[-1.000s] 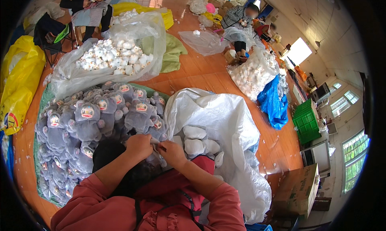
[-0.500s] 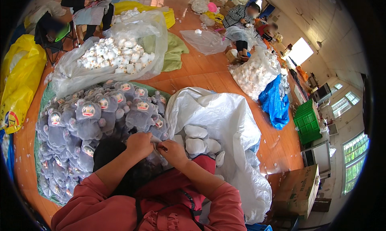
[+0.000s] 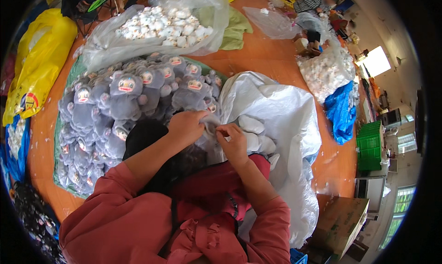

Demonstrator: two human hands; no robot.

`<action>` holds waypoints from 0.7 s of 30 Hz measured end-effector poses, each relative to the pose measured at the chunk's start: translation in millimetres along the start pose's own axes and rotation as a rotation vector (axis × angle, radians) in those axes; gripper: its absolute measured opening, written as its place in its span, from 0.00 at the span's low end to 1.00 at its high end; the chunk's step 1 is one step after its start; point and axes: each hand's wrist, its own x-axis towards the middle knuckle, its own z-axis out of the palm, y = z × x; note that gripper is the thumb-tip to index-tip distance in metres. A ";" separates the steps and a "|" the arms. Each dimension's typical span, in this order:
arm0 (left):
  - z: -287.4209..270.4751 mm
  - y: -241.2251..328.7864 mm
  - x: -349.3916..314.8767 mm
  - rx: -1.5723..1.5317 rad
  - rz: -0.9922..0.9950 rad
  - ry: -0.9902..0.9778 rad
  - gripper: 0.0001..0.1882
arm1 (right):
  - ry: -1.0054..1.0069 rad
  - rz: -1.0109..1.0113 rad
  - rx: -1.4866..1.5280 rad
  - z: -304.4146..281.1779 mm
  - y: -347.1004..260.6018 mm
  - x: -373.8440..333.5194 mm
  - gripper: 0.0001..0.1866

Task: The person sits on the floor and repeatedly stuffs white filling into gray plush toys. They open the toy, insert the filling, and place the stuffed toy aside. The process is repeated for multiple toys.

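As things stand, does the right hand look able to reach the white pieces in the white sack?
Probably yes: the right hand is beside the white pieces and nothing visible blocks it, though it seems busy with a pale piece in the left hand.

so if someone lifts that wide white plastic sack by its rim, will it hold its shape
Probably not: the wide white plastic sack looks floppy, given its creased, folded rim. Its sheen suggests it may be slippery. The loose rounded white pieces inside would likely shift.
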 end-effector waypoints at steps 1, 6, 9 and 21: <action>0.6 -0.7 0.2 0.000 0.015 0.026 0.18 | 0.018 -0.015 0.019 -1.2 -2.2 1.6 0.08; -6.7 5.9 0.9 -0.014 -0.058 -0.036 0.19 | 0.036 -0.171 -0.114 -1.5 -5.7 2.6 0.07; -1.0 2.3 2.3 -0.020 -0.051 0.006 0.18 | 0.032 -0.178 -0.151 -3.4 -5.2 4.9 0.08; 0.9 7.6 1.1 -0.038 -0.011 0.009 0.18 | -0.008 -0.042 -0.147 2.1 2.5 -1.1 0.08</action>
